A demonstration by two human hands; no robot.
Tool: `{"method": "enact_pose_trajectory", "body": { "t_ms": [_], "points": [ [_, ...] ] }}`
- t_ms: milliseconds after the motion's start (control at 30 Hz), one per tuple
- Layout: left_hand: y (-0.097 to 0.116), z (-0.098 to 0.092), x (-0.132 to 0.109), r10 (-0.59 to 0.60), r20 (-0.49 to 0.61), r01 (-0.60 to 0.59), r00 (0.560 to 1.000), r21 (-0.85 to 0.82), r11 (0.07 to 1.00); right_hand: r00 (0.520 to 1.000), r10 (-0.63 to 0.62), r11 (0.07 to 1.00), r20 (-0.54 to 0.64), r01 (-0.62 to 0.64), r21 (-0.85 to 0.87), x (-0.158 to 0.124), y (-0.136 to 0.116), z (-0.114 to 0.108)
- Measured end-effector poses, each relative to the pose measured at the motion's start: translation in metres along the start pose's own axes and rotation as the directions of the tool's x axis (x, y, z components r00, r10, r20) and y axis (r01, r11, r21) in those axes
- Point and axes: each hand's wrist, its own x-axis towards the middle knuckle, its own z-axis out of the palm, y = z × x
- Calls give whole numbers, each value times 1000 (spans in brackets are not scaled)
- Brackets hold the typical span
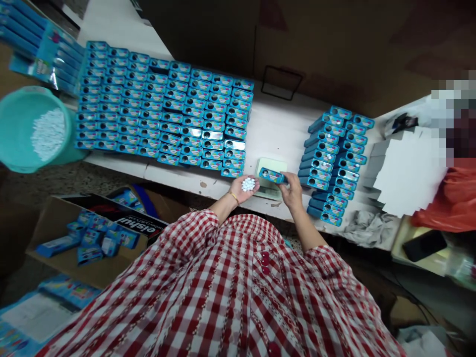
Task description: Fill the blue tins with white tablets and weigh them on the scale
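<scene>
My left hand [239,192] is palm up and cupped under a small heap of white pellets [248,185]. Between the fingers and thumb of my right hand [293,192] is the right end of a slim blue box [270,175] with a round dark spot on its face. That box lies over a small pale green, scale-like device [273,162] at the table's front edge; whether it rests on the device, I cannot tell. The left hand is just left of the device, its fingertips near the box.
Rows of similar blue boxes [159,109] cover the table's left half; a smaller group [323,163] stands right. A turquoise bucket [15,109] holds white pellets. Below it is an open carton [55,218] with blue packs. White cartons [405,168] and a dark phone [424,245] are right.
</scene>
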Motion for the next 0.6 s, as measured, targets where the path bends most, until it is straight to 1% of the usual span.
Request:
{"method": "enact_pose_trajectory", "body": {
  "t_ms": [67, 133, 233, 300, 367, 433, 500, 567, 600],
  "points": [
    [-3, 9, 11, -2, 13, 2, 1000, -1, 1000, 989, -142, 964, 44, 148, -220, 2, -20, -17],
    [-5, 17, 22, -3, 22, 3, 1000, -7, 1000, 957, -264, 880, 121, 291, -376, 3, -39, -30],
    [-9, 27, 33, -32, 35, 33, 999, -28, 999, 882, -407, 745, 235, 470, -474, 3, -59, -35],
    [-12, 31, 37, -60, 59, 63, 996, -51, 997, 839, -469, 677, 276, 542, -498, 3, -65, -34],
    [-14, 33, 39, -82, 105, 89, 991, -70, 994, 821, -498, 638, 280, 566, -522, 4, -67, -33],
    [-15, 34, 41, -106, 144, 118, 984, -77, 990, 824, -500, 630, 268, 558, -540, 5, -65, -33],
    [-16, 34, 42, -113, 151, 126, 982, -82, 989, 851, -469, 656, 236, 515, -552, 5, -62, -35],
    [-16, 34, 42, -101, 131, 112, 986, -81, 990, 880, -433, 694, 193, 462, -552, 4, -59, -36],
    [-15, 34, 42, -96, 120, 106, 988, -77, 991, 888, -424, 709, 180, 449, -544, 2, -57, -37]
  ]
}}
